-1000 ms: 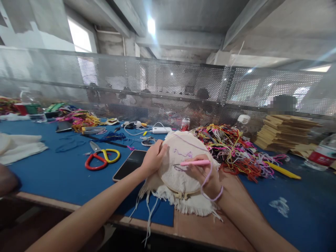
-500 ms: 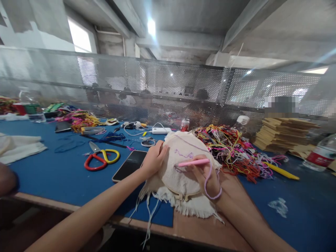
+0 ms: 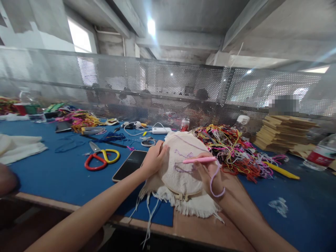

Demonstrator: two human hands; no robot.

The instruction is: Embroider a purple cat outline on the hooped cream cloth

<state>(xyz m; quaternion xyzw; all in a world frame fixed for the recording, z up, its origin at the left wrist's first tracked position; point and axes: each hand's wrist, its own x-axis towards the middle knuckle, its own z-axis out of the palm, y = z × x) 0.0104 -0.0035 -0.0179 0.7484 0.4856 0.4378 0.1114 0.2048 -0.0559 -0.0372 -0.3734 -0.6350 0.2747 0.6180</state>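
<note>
My right hand (image 3: 207,171) is closed round a pink punch needle (image 3: 199,160). Its metal tip points left and meets or nearly meets the cream cloth. Lilac yarn (image 3: 212,185) loops from the tool's rear end down past my wrist. The cream cloth (image 3: 181,178), with fringed edges, is stretched in a round embroidery hoop (image 3: 194,192) and carries purple stitched lines (image 3: 183,153). My left hand (image 3: 155,158) grips the hoop's left edge, fingers on top of the cloth; its thumb is hidden. A phone (image 3: 128,167) lies beside that hand.
Red-and-yellow scissors (image 3: 101,159) lie on the blue table to the left. A tangled yarn heap (image 3: 225,147) sits at the right, near a yellow tool (image 3: 282,170) and a plastic bottle (image 3: 320,154). Behind are a can (image 3: 185,125), a white power strip (image 3: 160,130) and a perforated screen (image 3: 157,77).
My right hand and the punch needle have shifted slightly right, and more of the metal tip shows above the cloth. The yarn loop moved along; my left hand stayed put.
</note>
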